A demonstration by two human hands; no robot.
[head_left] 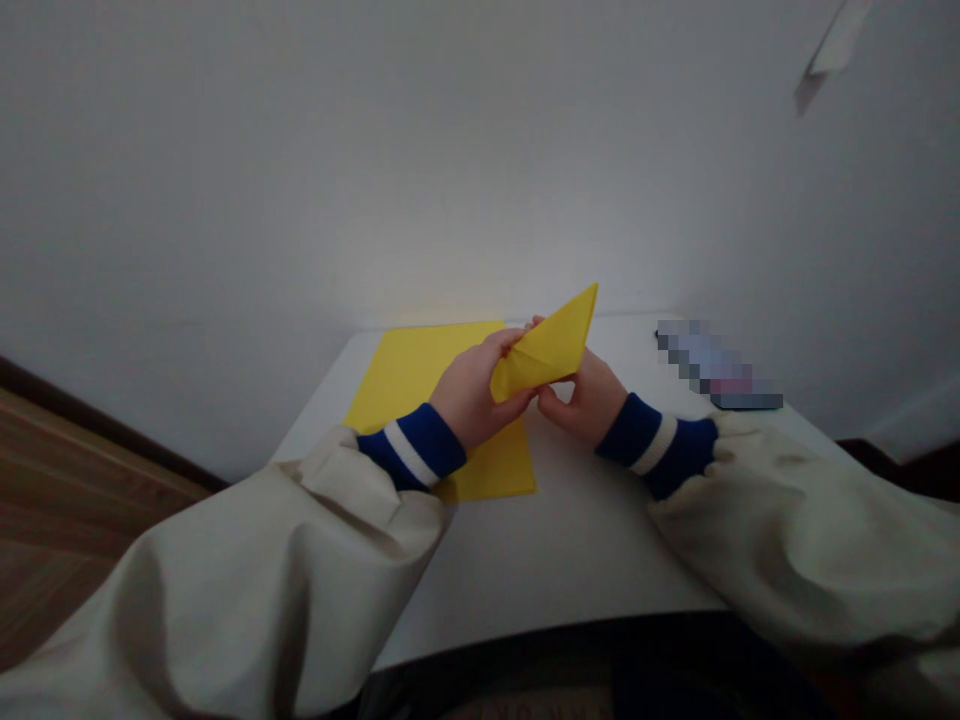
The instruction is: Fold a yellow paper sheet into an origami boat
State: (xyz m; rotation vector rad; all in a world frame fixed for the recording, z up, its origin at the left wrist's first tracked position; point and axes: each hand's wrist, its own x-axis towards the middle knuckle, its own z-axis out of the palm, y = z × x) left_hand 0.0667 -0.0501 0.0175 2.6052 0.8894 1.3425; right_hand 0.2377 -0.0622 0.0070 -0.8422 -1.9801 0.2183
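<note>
While left hand (472, 398) and right hand (591, 402) pinch the folded paper (553, 345) (held off the surface (585, 530)), uneven pressure from the fingers (504, 343) might skew its crease.

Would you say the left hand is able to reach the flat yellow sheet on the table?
Probably yes: the left hand is right above the flat yellow sheet with nothing between, though it is pinching the folded paper.

- A plain pale grey wall (375, 150) fills the upper view, brightest just behind the table.
- A white table (585, 560) stands against it.
- A brown wooden floor (52, 520) lies at the left, edged by a dark baseboard (105, 425).
- A pale strip (840, 40) sits high on the wall at right, casting a shadow.
</note>
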